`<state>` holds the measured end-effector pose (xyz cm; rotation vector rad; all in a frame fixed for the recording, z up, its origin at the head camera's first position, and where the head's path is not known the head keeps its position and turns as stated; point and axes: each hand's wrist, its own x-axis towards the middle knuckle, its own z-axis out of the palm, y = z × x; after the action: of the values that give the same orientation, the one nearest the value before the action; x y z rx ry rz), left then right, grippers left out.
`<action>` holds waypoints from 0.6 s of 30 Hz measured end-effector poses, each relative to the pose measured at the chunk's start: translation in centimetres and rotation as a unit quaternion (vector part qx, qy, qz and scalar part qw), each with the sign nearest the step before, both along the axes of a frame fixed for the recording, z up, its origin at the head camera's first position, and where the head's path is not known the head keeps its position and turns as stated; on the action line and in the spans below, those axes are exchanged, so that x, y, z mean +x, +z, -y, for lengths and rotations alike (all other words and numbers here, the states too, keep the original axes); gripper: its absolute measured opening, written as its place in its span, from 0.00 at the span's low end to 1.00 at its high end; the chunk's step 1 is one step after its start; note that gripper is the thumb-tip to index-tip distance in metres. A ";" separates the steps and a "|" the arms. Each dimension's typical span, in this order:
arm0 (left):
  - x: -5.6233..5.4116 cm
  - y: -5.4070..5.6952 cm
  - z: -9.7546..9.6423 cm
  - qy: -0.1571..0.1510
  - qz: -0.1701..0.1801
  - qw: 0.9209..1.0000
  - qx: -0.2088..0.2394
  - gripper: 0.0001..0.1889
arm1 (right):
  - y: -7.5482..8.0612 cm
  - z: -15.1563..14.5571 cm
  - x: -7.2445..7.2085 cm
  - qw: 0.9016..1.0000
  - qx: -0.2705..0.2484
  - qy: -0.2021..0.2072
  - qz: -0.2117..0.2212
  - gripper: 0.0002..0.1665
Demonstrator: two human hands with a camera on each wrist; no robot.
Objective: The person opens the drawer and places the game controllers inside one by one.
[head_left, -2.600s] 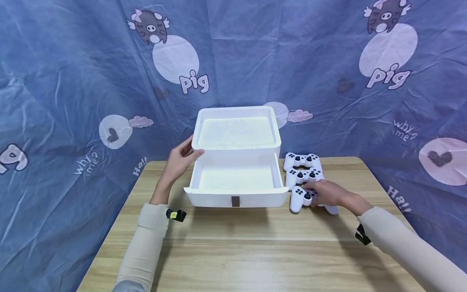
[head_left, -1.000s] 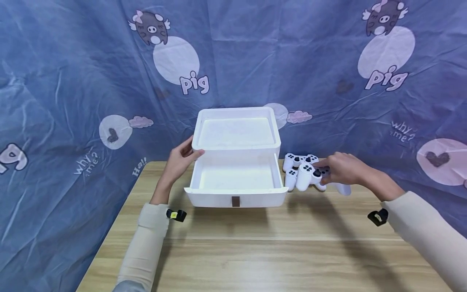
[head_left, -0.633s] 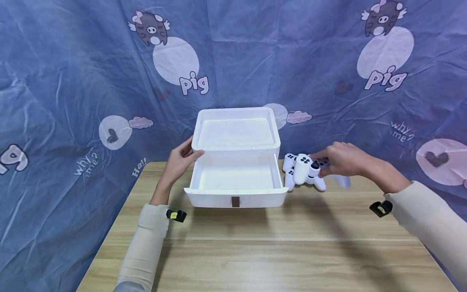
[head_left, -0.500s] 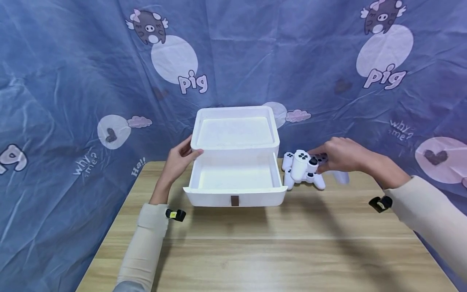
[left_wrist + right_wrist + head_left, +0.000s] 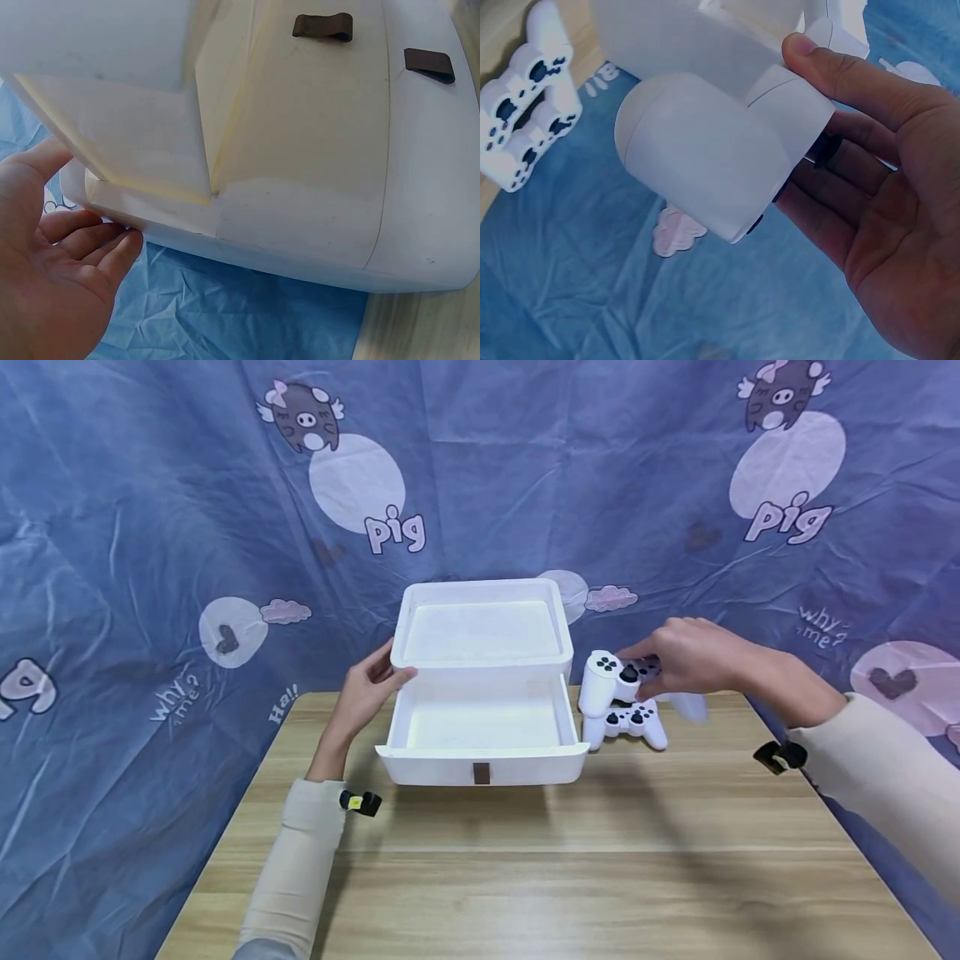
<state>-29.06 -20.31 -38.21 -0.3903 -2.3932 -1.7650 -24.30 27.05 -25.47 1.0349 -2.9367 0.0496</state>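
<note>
- The game controller point(image 5: 617, 677) I'm holding is white with dark sticks and buttons, its two rounded grips pointing down and outward; in the right wrist view its smooth white shell point(image 5: 705, 157) fills the middle.
- My right hand point(image 5: 686, 658) has its fingers and thumb curled round the controller's right half, keeping it in the air above the table point(image 5: 525, 860), just right of the white drawer box point(image 5: 483, 635) and above the other controller point(image 5: 626, 725) lying on the wood.
- My left hand point(image 5: 367, 687) rests against the box's left side with fingers fairly straight, thumb on the front edge, holding nothing.
- The open drawer point(image 5: 483, 752) sits pulled out, between my two hands.
- Half a second ago the controller hung lower, close over the ones on the table; now it is raised higher and nearer the box, while my left hand has stayed put.
</note>
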 end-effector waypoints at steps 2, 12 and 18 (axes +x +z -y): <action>-0.1 0.0 0.0 0.000 0.000 1.000 0.001 0.43 | 0.5 0.6 0.0 1.000 0.000 0.005 -0.003 0.36; 0.0 0.0 0.0 0.000 0.006 1.000 0.003 0.43 | 2.2 3.4 0.0 1.000 0.011 0.022 0.000 0.35; 0.0 0.1 0.0 0.000 0.007 1.000 0.000 0.43 | 2.9 5.2 0.1 0.999 0.021 0.025 0.006 0.34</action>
<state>-29.01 -20.28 -38.13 -0.3788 -2.4025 -1.7743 -24.18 21.84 -22.58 1.1168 -2.9340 -0.0050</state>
